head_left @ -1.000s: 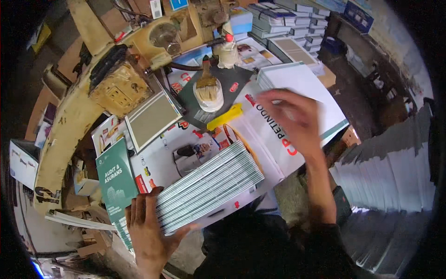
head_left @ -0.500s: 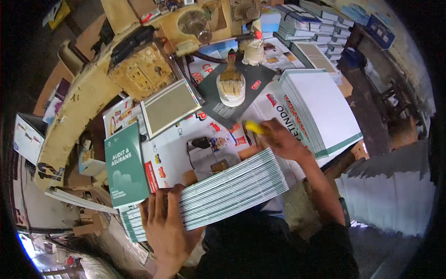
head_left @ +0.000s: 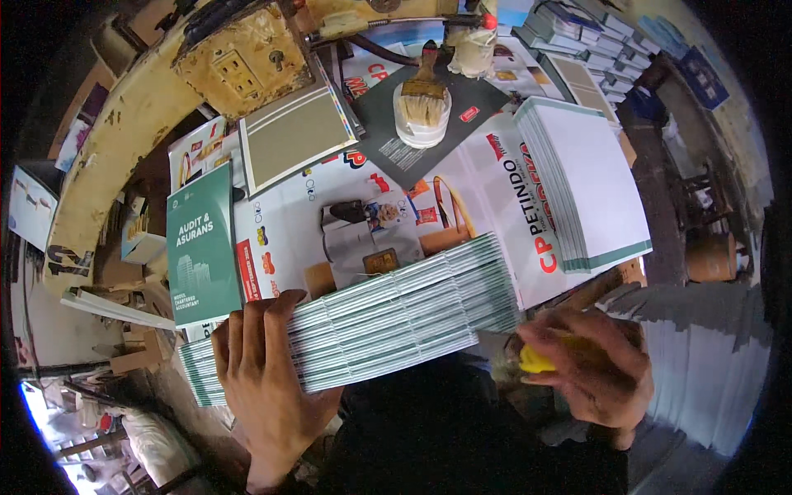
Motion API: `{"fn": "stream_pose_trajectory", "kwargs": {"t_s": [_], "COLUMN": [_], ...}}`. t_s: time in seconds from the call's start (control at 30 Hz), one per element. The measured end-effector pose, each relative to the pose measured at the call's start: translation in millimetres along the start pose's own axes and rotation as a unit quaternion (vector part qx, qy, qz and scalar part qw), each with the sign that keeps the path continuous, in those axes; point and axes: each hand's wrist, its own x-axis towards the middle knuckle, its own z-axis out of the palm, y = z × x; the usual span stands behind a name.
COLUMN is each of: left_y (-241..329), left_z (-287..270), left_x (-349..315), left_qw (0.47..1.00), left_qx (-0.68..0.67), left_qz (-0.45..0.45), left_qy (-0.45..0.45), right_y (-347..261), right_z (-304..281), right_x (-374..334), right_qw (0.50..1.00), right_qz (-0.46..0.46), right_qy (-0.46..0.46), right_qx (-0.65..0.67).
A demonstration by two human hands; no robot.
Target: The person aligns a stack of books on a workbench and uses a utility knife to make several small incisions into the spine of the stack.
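A thick row of thin white-and-green booklets (head_left: pixel 388 318) lies at a slant before me, with their striped edges facing up. My left hand (head_left: pixel 268 371) grips its left part, fingers over the far edge and thumb on the near side. Just beyond the row's right end, my right hand (head_left: pixel 590 359) is closed round a yellow-handled tool (head_left: pixel 540 359). A flat greyish end of the tool points left toward the near right corner of the row; its exact kind is blurred.
A green-covered book (head_left: pixel 200 247) lies at the left beside a grey-brown board (head_left: pixel 297 136). A brush (head_left: pixel 425 91) rests in a white glue pot (head_left: pixel 422 124) on a dark sheet. White sheets with green edges (head_left: pixel 590 181) are stacked at right. A machine's yellowish arm (head_left: pixel 124 107) curves along the left.
My right hand has come from the row's far side toward me, round to its near right end, with the yellow-handled tool. My left hand still grips the booklets. The view has shifted.
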Motion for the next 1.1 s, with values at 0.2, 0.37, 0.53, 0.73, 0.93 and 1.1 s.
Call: {"fn": "stream_pose_trajectory", "kwargs": {"t_s": [0.2, 0.37, 0.53, 0.73, 0.93, 1.1], "left_y": [2.1, 1.5, 2.0, 1.7, 0.9, 1.6], "left_z": [-1.4, 1.8, 1.6, 2.2, 3.4, 3.8], "left_x": [-2.5, -3.3, -2.5, -6.1, -5.1, -8.2], "left_qw": [1.000, 1.000, 1.000, 1.000, 1.000, 0.999], "left_qx": [0.005, 0.018, 0.009, 0.019, 0.012, 0.025], "left_qz": [-0.010, -0.007, -0.009, -0.022, -0.021, -0.023], "left_qy": [-0.001, 0.019, 0.005, 0.002, 0.015, 0.026], "right_y": [-3.6, 0.6, -0.4, -6.9, -8.2, -14.0], "right_z": [-5.1, -5.7, 3.3, 1.0, -0.6, -8.2], "right_x": [13.8, 19.3, 21.8, 26.1, 27.4, 33.5], "right_qw": [0.994, 0.994, 0.989, 0.990, 0.987, 0.986], "right_qz": [-0.073, -0.097, -0.139, -0.130, -0.140, -0.145], "right_qy": [-0.030, -0.036, -0.031, -0.048, -0.047, -0.076], "right_qx": [-0.075, -0.029, -0.029, -0.030, -0.061, -0.045]}}
